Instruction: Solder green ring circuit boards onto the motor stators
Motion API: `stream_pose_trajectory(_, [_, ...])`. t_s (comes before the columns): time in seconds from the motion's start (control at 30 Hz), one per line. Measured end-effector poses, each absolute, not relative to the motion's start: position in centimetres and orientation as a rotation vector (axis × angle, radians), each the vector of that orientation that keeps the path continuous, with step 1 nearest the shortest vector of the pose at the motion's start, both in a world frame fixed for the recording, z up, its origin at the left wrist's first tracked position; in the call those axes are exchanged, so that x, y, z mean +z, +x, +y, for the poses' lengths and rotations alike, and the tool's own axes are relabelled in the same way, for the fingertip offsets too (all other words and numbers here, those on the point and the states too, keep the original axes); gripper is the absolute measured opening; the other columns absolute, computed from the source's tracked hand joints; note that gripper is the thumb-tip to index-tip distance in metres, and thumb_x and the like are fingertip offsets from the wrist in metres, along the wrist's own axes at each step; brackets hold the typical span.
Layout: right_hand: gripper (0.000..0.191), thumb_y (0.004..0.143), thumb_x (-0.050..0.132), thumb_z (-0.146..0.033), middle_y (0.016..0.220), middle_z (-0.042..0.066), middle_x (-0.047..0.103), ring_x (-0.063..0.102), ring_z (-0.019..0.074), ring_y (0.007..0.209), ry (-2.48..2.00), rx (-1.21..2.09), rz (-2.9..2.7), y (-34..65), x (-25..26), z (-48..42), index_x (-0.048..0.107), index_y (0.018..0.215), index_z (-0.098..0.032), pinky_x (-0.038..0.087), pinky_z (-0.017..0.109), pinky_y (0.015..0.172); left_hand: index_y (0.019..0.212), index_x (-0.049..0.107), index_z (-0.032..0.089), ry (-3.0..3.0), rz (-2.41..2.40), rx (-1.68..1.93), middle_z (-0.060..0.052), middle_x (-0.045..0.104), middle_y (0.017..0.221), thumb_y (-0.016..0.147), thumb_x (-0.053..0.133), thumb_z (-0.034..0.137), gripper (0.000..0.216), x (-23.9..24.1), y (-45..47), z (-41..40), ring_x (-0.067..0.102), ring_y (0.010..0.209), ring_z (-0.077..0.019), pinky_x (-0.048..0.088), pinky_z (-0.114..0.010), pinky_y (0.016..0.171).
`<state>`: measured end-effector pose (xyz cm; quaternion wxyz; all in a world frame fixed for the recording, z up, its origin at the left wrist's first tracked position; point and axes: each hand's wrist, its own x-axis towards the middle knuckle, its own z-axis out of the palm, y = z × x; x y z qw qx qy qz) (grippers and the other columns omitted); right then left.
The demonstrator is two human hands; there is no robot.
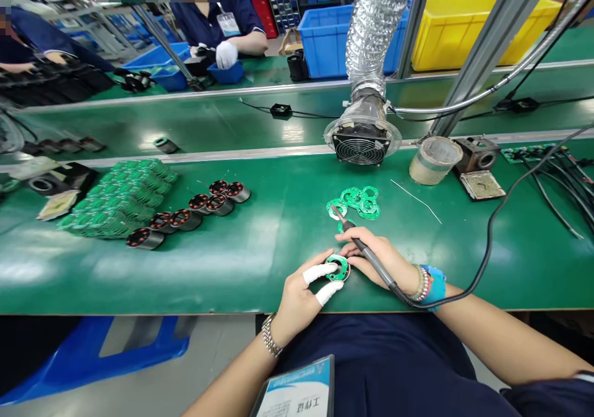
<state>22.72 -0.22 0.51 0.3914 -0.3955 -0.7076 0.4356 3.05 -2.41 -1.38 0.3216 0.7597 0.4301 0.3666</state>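
My left hand (304, 290), with white covers on two fingers, grips a motor stator topped by a green ring-shaped circuit board (341, 273) near the table's front edge. In my right hand (383, 259) is a soldering iron (374, 261), its tip pointing up and left, above the loose boards. Some right-hand fingertips reach the right side of the stator. Just beyond lies a small group of loose green ring boards (359, 199). Several stators with copper windings (186, 218) stand in a staggered row to the left, beside a large stack of green boards (125, 194).
A fume fan (362, 148) on a foil duct hangs over the table's back. Behind on the right are a round pot (435, 160), an iron stand (477, 157) with a sponge, and a solder wire (416, 200). The iron's cable (490, 237) loops right. Co-workers sit opposite.
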Motion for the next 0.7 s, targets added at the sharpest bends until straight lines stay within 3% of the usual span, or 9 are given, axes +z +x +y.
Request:
stream_pose_trajectory(0.23, [0.039, 0.075, 0.051, -0.005, 0.078, 0.0, 0.065, 0.066, 0.0121, 0.07, -1.107, 1.124, -1.742, 22.0, 0.4, 0.0, 0.046, 0.111, -0.02, 0.053, 0.025, 0.068, 0.107, 0.06, 0.019, 1.901, 1.176, 0.9, -0.01, 0.064, 0.114, 0.071, 0.07, 0.025, 0.038, -1.7, 2.7, -2.7, 0.062, 0.102, -0.0222, 0.051, -0.038, 0.09])
stream_pose_trajectory(0.43, [0.033, 0.076, 0.049, -0.008, 0.076, -0.001, 0.065, 0.065, 0.0119, 0.064, -1.184, 1.063, -1.741, 21.2, 0.5, 0.5, 0.047, 0.107, -0.02, 0.053, 0.022, 0.062, 0.108, 0.059, 0.019, 1.921, 1.166, 0.879, -0.009, 0.063, 0.112, 0.071, 0.07, 0.027, 0.039, -1.3, 3.0, -2.5, 0.061, 0.101, -0.0212, 0.049, -0.036, 0.09])
stream_pose_trajectory(0.57, [0.028, 0.082, 0.047, -0.011, 0.093, 0.003, 0.065, 0.065, 0.0139, 0.08, -1.158, 0.776, -1.972, 21.7, 0.9, -0.9, 0.051, 0.108, -0.021, 0.052, 0.024, 0.074, 0.108, 0.06, 0.017, 1.887, 1.177, 0.925, -0.009, 0.066, 0.105, 0.07, 0.071, 0.03, 0.041, -0.6, 3.6, -2.7, 0.062, 0.097, -0.0205, 0.049, -0.034, 0.087])
stream_pose_trajectory(0.7, [0.025, 0.087, 0.05, -0.026, 0.101, 0.006, 0.064, 0.064, 0.0173, 0.088, -1.054, 0.455, -2.155, 22.5, -0.4, -2.0, 0.053, 0.112, -0.022, 0.052, 0.027, 0.077, 0.107, 0.061, 0.015, 1.859, 1.122, 0.972, -0.011, 0.066, 0.106, 0.068, 0.072, 0.036, 0.046, -0.4, 4.0, -2.9, 0.062, 0.096, -0.0204, 0.049, -0.031, 0.088])
